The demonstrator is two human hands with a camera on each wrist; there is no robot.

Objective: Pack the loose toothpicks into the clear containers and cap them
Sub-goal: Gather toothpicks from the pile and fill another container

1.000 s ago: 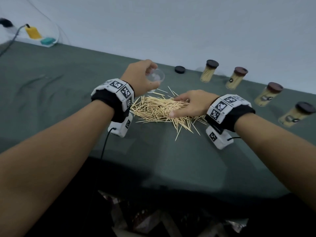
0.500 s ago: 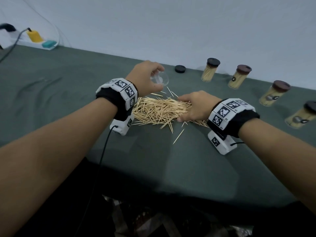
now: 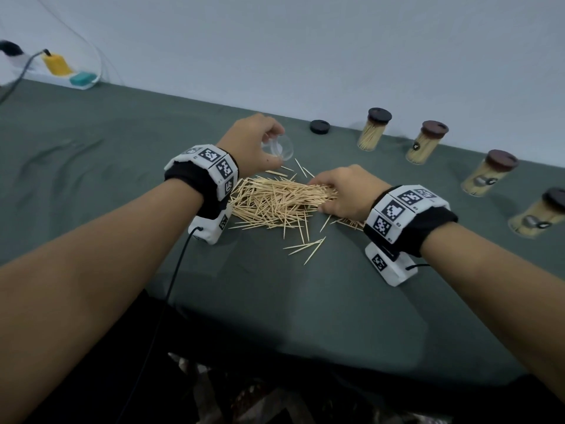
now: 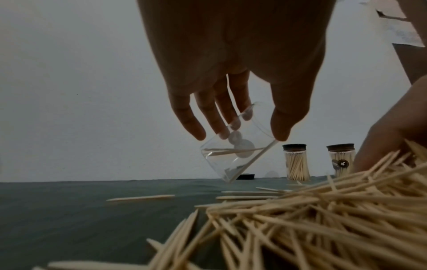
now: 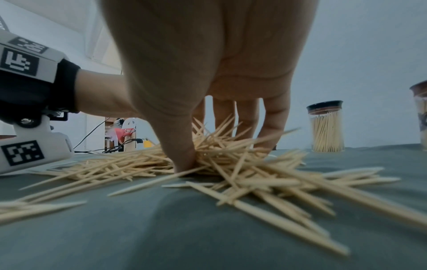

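So the clear container [image 4: 238, 144] is held tilted in the left hand [image 3: 250, 145], pinched between fingers and thumb just behind the toothpick pile [image 3: 275, 200], with a couple of picks seen inside. The pile's right end is gripped by the right hand [image 3: 345, 194], thumb and fingers dug in. Four capped, filled jars [image 3: 374, 130] and a loose cap [image 3: 319, 127] are lined up behind the pile on the green cloth [image 3: 91, 154].

A table [image 3: 91, 185] under a dark green cloth carries a heap of loose toothpicks [image 3: 275, 200], four capped containers [image 3: 374, 130] in a row, one black cap [image 3: 319, 127] — and a power strip [image 3: 58, 71] at the far left.
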